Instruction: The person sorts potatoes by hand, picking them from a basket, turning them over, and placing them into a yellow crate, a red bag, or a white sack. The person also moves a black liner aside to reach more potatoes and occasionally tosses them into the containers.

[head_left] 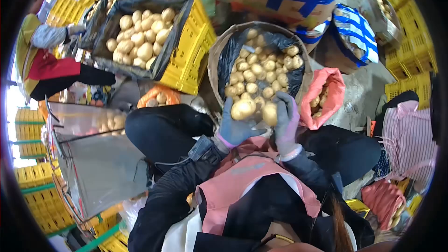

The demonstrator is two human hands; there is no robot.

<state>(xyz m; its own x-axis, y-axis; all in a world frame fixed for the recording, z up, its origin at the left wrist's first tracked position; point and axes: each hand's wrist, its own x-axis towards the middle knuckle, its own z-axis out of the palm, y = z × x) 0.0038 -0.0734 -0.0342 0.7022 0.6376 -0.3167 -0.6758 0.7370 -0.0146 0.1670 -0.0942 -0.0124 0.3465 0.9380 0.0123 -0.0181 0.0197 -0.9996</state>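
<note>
My left hand (pixel 234 125), in a grey and purple glove, is closed round a large potato (pixel 243 109) at the near edge of an open carton. Another potato (pixel 269 113) is held by my right hand (pixel 285 123), gloved the same way, a little to the right. Both hands are in front of my lap. Behind them the round-looking carton (pixel 216 65), lined with black plastic (pixel 227 56), holds many smaller potatoes (pixel 257 69).
A yellow crate (pixel 193 42) of large potatoes stands at upper left. A red mesh bag (pixel 329 77) with potatoes is right of the carton, an orange one (pixel 148 94) to its left. Taped boxes (pixel 298 9) stand behind. People (pixel 51 67) are at both sides.
</note>
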